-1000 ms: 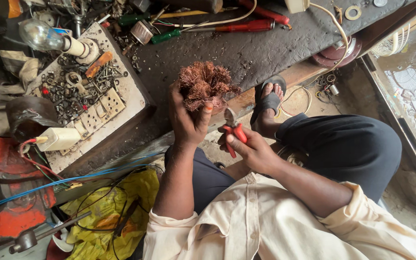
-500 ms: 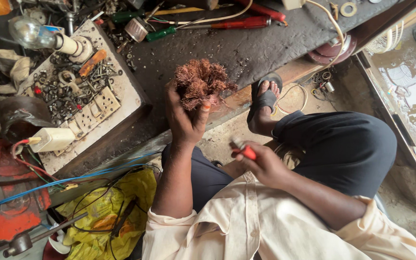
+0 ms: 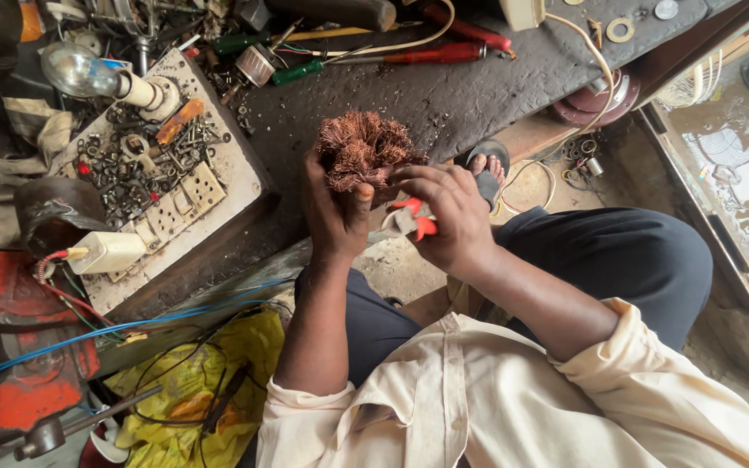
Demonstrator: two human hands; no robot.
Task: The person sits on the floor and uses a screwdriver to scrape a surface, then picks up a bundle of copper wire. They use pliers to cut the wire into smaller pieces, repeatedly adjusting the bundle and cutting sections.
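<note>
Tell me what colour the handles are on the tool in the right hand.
Red, on the cutters in the right hand; head view.

Light bulb (image 3: 75, 69), red screwdrivers (image 3: 444, 54) on dark bench (image 3: 478, 91) (cluttered); yellow bag (image 3: 188, 390) below.

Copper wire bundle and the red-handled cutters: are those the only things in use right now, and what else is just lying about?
In use:
- copper wire bundle, gripped in the left hand
- red-handled cutters, held in the right hand against the bundle

Lying about:
- light bulb
- board of screws and nuts
- red screwdriver
- green screwdriver
- yellow bag
</note>
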